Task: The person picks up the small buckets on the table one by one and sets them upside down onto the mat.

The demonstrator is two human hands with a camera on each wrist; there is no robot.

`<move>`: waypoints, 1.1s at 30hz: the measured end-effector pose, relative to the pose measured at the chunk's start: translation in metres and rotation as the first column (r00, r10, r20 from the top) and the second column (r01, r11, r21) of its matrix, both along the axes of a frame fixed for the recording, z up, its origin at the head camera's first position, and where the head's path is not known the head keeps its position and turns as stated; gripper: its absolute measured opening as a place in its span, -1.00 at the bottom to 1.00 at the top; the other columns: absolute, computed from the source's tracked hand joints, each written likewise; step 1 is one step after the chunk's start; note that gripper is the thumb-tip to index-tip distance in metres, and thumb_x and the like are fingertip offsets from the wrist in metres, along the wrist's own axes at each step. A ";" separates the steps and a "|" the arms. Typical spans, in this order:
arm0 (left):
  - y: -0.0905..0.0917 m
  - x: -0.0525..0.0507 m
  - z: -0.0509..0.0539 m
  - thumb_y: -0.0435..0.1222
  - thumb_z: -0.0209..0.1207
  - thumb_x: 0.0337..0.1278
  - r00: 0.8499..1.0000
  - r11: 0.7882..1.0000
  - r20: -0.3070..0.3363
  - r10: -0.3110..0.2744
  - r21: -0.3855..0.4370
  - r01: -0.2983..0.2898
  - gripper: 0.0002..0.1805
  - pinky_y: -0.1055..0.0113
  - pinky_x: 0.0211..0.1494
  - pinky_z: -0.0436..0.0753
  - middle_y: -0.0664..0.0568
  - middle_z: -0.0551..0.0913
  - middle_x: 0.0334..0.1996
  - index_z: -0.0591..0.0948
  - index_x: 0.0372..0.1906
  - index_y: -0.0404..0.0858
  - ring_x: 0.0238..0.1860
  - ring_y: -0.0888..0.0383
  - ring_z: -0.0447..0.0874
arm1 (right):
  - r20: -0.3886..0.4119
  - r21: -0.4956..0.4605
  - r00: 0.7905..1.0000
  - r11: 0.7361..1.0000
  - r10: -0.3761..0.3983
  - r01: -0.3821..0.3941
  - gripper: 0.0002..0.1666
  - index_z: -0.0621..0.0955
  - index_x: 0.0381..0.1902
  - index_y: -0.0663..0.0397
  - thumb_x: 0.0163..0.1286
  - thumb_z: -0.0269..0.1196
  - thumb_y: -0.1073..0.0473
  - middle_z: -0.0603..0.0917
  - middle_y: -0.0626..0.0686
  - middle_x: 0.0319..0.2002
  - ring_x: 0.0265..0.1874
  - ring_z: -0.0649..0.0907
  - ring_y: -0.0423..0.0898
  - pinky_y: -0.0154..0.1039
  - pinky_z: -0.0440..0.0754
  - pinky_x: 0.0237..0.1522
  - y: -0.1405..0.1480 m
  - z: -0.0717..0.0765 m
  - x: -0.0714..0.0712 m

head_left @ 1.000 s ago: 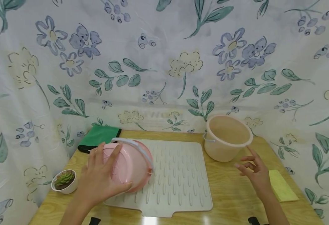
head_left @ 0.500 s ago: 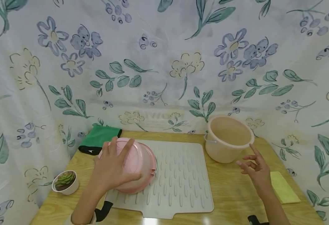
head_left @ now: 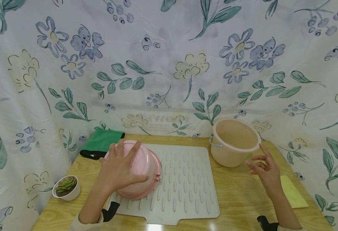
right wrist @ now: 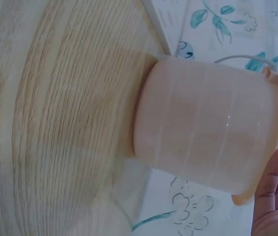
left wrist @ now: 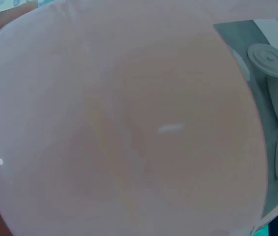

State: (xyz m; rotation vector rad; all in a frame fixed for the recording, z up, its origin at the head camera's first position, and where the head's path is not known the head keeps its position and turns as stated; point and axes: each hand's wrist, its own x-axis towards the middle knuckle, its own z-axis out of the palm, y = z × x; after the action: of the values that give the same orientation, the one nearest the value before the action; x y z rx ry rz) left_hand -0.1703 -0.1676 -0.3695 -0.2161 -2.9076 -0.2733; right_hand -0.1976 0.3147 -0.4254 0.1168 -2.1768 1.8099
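Note:
In the head view a pink bucket (head_left: 142,176) stands upside down on the left part of a white ridged mat (head_left: 186,183). My left hand (head_left: 117,170) grips it from above, fingers spread over its base and thumb along its side. The bucket's wall (left wrist: 168,128) fills most of the left wrist view. At the right, a peach bucket (head_left: 229,154) stands upright on the table; my right hand (head_left: 267,173) is at its rim, index finger extended to the edge, the other fingers loosely bent. The peach bucket (right wrist: 208,123) also shows in the right wrist view, beside my right hand (right wrist: 274,196).
A green cloth (head_left: 102,142) with black edging lies at the back left of the wooden table (head_left: 235,199). A small potted succulent (head_left: 66,187) stands at the left edge. A yellow cloth (head_left: 293,192) lies behind the right wrist. Flowered curtain (head_left: 163,89) hangs behind.
The pink bucket has gone from tilted to upside down on the mat, my left hand moving slightly right with it. My right hand has shifted slightly right and up.

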 end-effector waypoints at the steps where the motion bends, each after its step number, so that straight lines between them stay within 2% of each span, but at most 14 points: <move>1: 0.000 -0.002 0.000 0.45 0.31 -0.41 1.000 1.000 0.005 -0.001 0.000 0.001 0.23 -0.67 -0.09 0.27 -0.35 0.01 0.46 0.21 0.53 0.10 0.37 -0.38 0.01 | 0.001 -0.005 1.000 1.000 0.004 -0.004 -0.04 0.15 0.57 -0.11 0.33 0.28 0.42 0.54 -0.13 -0.17 -0.45 0.66 -0.33 -0.43 0.66 -0.40 0.001 0.001 -0.001; 7: -0.001 -0.009 0.000 0.46 0.30 -0.41 0.999 1.000 0.036 -0.009 0.002 0.008 0.24 -0.66 -0.09 0.28 -0.36 0.01 0.48 0.20 0.54 0.10 0.36 -0.37 0.05 | 0.023 -0.038 1.000 0.999 -0.005 0.006 -0.05 0.17 0.56 -0.21 0.34 0.29 0.38 0.55 -0.13 -0.19 -0.46 0.65 -0.33 -0.43 0.67 -0.39 0.003 0.002 -0.007; 11: -0.001 -0.014 0.000 0.48 0.28 -0.41 0.999 1.000 0.039 -0.014 -0.003 0.014 0.24 -0.67 -0.12 0.28 -0.38 0.05 0.46 0.20 0.54 0.12 0.33 -0.38 0.10 | 0.032 -0.022 0.999 0.999 -0.026 0.027 -0.05 0.18 0.56 -0.24 0.34 0.30 0.36 0.55 -0.15 -0.20 -0.48 0.65 -0.34 -0.43 0.67 -0.41 0.005 0.001 -0.010; 15: -0.001 -0.019 0.000 0.48 0.28 -0.41 0.999 1.000 0.046 -0.017 -0.008 0.018 0.25 -0.67 -0.16 0.28 -0.39 0.04 0.47 0.18 0.54 0.12 0.33 -0.37 0.11 | 0.043 0.004 0.998 0.999 -0.047 0.047 -0.05 0.16 0.57 -0.19 0.34 0.31 0.33 0.55 -0.18 -0.22 -0.50 0.64 -0.35 -0.42 0.66 -0.42 0.006 0.001 -0.014; 25: 0.003 -0.027 0.002 0.48 0.26 -0.40 0.997 0.999 0.068 -0.024 -0.021 0.026 0.25 -0.63 -0.20 0.33 -0.39 0.02 0.48 0.16 0.56 0.14 0.32 -0.39 0.12 | 0.058 0.058 0.994 0.995 -0.088 0.084 -0.07 0.19 0.55 -0.31 0.35 0.32 0.27 0.52 -0.21 -0.26 -0.49 0.65 -0.33 -0.45 0.65 -0.43 0.012 0.003 -0.023; 33: 0.001 -0.033 0.002 0.47 0.27 -0.39 0.993 1.000 0.114 -0.015 -0.010 0.016 0.24 -0.65 -0.15 0.30 -0.38 0.02 0.48 0.18 0.55 0.11 0.39 -0.42 0.08 | 0.065 0.077 0.991 0.991 -0.118 0.113 -0.09 0.21 0.54 -0.28 0.35 0.33 0.23 0.53 -0.22 -0.30 -0.52 0.65 -0.32 -0.45 0.66 -0.44 0.011 0.004 -0.028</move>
State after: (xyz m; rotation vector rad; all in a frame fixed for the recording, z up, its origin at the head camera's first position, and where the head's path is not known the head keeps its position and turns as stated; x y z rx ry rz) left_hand -0.2035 -0.1662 -0.3680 -0.2328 -3.0217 -0.2807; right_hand -0.2260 0.3256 -0.4215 -0.0566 -2.2484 1.6956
